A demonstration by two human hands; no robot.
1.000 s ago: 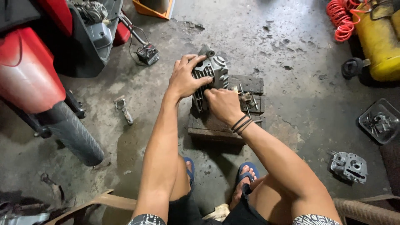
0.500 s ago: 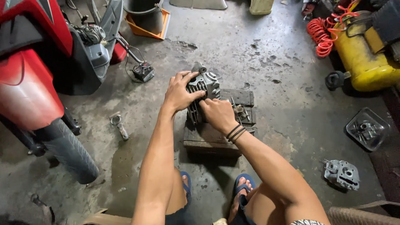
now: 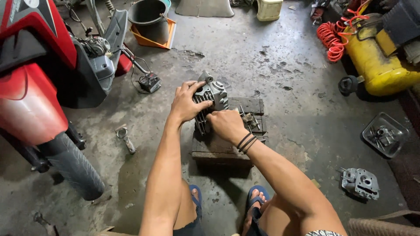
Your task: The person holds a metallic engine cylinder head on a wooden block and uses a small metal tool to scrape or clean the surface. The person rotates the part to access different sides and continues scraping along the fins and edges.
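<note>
Since the earlier frame the view has tipped up a little, while both hands have stayed on the same engine part. At far left stands a red motorcycle (image 3: 30, 87), with a connecting rod (image 3: 124, 137) lying on the floor near it. The left hand (image 3: 186, 105) wraps the finned engine cylinder (image 3: 210, 102), which sits on a wooden block (image 3: 227, 148). The right hand (image 3: 225, 124) closes on its lower fins. Working it well probably means keeping it pressed square to the block. At far right, 1 yellow tank (image 3: 376, 65).

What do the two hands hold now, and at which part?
Both hold the finned grey engine cylinder on the wooden block: the left hand on its upper left side, the right hand at its lower right edge.
</note>
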